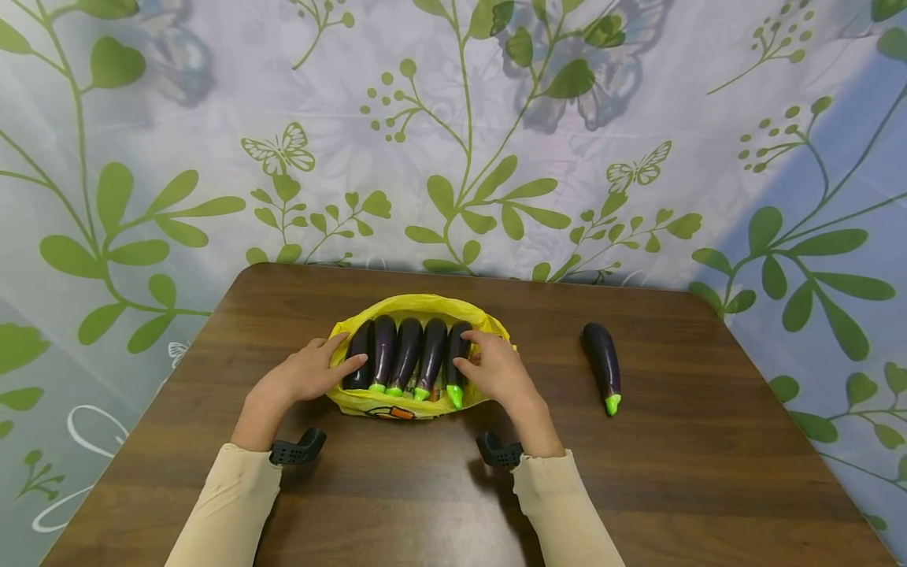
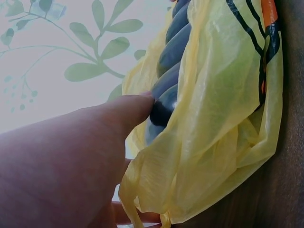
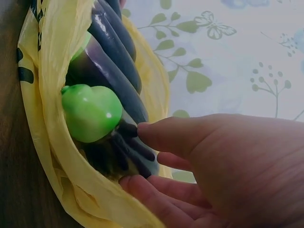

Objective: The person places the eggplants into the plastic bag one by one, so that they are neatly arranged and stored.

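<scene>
Several dark purple eggplants (image 1: 407, 354) with bright green caps lie side by side in an open yellow plastic bag (image 1: 425, 302). At the bag's left end, my left hand (image 1: 312, 370) lays its thumb on the leftmost eggplant (image 2: 164, 107). Its other fingers are at the rim, partly hidden by the bag in the left wrist view. From the right side, my right hand (image 1: 496, 370) reaches into the bag and holds the rightmost eggplant (image 1: 457, 354) between thumb and fingers. That eggplant's green cap (image 3: 92, 114) points toward me.
One more eggplant (image 1: 601, 362) lies alone on the brown wooden table (image 1: 680, 472), right of the bag. A leaf-patterned cloth (image 1: 354, 157) hangs behind the table's far edge. A black wrist mount (image 1: 299, 449) sits on each wrist.
</scene>
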Action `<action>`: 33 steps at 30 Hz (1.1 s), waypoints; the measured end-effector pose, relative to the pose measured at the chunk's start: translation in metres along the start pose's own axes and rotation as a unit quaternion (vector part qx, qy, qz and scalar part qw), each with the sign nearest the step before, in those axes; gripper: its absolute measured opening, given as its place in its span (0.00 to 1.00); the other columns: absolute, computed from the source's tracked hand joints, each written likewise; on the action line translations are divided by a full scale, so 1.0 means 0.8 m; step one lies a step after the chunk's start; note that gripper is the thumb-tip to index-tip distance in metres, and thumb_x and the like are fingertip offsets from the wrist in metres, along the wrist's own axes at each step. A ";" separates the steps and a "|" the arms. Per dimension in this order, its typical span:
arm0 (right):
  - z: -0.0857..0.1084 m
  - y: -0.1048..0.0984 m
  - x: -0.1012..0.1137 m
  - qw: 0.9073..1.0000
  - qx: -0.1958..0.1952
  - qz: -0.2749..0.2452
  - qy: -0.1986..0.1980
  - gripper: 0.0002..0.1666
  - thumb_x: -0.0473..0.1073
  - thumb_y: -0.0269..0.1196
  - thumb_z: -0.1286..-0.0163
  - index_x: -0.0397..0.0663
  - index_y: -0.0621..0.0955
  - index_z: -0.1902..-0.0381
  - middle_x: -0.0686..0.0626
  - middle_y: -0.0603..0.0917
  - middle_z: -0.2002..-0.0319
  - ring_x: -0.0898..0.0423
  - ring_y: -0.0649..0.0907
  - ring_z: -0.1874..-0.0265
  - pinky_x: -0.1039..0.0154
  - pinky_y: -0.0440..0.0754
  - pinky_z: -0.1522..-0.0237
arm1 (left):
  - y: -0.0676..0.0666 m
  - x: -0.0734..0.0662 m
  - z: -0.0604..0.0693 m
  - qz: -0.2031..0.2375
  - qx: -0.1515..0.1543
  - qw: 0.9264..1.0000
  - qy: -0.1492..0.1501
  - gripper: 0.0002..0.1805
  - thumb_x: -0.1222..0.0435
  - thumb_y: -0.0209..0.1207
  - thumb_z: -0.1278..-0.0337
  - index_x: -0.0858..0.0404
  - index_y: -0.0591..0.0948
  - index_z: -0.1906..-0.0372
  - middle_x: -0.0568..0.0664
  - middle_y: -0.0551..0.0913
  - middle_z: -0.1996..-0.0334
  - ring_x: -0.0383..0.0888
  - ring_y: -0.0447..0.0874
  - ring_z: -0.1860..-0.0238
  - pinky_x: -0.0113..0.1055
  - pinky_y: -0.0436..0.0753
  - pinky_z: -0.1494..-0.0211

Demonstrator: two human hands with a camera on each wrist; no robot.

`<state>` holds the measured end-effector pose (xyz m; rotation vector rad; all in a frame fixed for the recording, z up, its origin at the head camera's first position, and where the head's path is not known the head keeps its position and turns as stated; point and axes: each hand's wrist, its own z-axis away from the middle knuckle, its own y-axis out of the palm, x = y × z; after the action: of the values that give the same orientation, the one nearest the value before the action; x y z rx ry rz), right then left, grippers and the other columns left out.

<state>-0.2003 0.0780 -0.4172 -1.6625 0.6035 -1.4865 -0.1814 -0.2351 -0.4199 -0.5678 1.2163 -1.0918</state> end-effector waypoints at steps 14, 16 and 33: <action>0.000 0.002 0.001 0.999 0.041 0.011 0.006 0.36 0.49 0.68 0.27 0.48 0.72 0.25 0.48 0.83 0.60 0.54 0.80 0.68 0.58 0.79 0.64 | -0.001 0.003 0.003 0.012 0.001 1.000 -0.005 0.52 0.31 0.41 0.27 0.65 0.47 0.16 0.77 0.50 0.22 0.77 0.54 0.25 0.72 0.61 0.28; 0.001 0.002 0.001 0.999 0.045 0.011 0.009 0.37 0.49 0.68 0.27 0.49 0.71 0.25 0.49 0.81 0.65 0.54 0.79 0.70 0.59 0.77 0.67 | 0.000 0.002 0.003 0.013 0.003 1.000 -0.007 0.52 0.32 0.42 0.27 0.64 0.46 0.16 0.77 0.49 0.22 0.77 0.53 0.24 0.72 0.60 0.27; -0.001 0.001 -0.006 0.999 0.029 -0.001 -0.017 0.33 0.48 0.67 0.26 0.46 0.74 0.27 0.51 0.74 0.80 0.57 0.70 0.84 0.63 0.68 0.79 | 0.002 0.001 0.002 0.007 -0.003 1.000 -0.002 0.53 0.32 0.43 0.27 0.66 0.47 0.17 0.78 0.51 0.22 0.77 0.56 0.25 0.72 0.63 0.29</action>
<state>-0.2017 0.0812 -0.4204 -1.6408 0.5367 -1.4614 -0.1791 -0.2357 -0.4208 -0.5638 1.2190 -1.0753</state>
